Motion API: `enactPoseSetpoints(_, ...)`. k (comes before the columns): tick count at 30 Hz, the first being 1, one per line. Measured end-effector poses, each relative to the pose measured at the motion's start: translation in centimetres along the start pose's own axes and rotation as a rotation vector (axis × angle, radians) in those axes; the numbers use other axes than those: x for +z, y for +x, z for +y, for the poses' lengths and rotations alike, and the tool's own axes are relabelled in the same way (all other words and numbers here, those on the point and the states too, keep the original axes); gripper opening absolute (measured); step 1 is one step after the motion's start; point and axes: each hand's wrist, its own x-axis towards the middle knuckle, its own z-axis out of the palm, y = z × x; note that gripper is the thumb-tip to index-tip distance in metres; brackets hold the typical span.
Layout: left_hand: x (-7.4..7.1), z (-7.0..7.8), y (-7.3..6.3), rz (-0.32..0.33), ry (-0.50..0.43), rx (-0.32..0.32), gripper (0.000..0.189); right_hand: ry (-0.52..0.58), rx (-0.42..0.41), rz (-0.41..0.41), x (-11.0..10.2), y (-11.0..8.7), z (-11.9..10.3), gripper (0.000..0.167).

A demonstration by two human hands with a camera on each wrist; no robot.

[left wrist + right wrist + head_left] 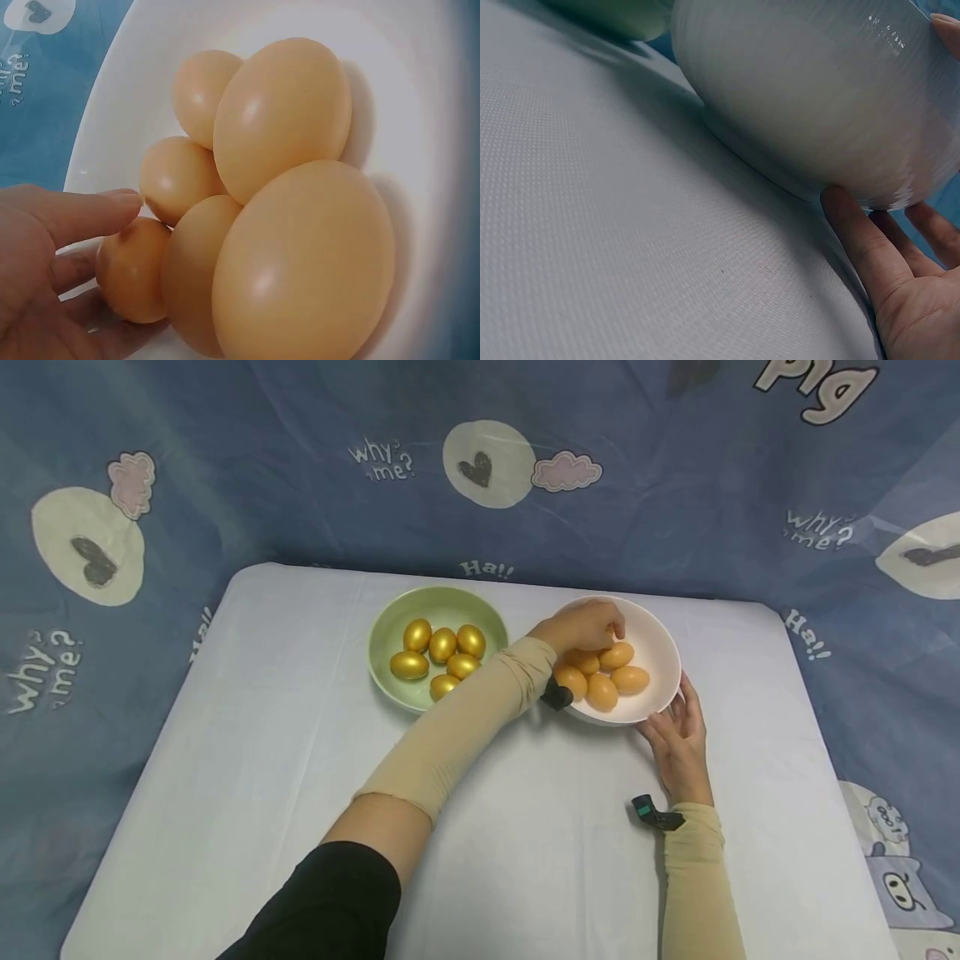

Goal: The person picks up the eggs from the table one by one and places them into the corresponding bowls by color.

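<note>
A white bowl holds several light-brown eggs. My left hand reaches over its far rim into it. In the left wrist view, the left thumb and fingers curl about a darker brown egg at the edge of the cluster; the fingers are partly hidden behind it. My right hand holds the white bowl's near right side. In the right wrist view its fingers touch the bowl's underside, with a fingertip higher on the wall.
Left of the white bowl stands a green bowl with several gold eggs, partly covered by the left forearm. Both bowls are on a white-covered table. A blue printed curtain hangs behind it.
</note>
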Motion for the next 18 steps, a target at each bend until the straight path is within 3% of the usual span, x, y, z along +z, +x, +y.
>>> enactPoseSetpoints(6, 0.0, -0.2, 0.1, 0.007, -0.038, 0.008, 0.027, 0.004, 0.003, 0.003, 0.1, 0.0, 0.0, 0.080)
enactPoseSetpoints(13, 0.0, -0.8, -0.3, 0.011, -0.150, 0.030, 0.028, -0.006, 0.001, -0.001, 0.1, 0.1, 0.0, 0.080)
enactPoseSetpoints(18, 0.2, -1.1, -1.0, 0.043, -0.091, 0.115, 0.031, 0.002, 0.006, 0.003, 0.0, 0.0, -0.2, 0.081)
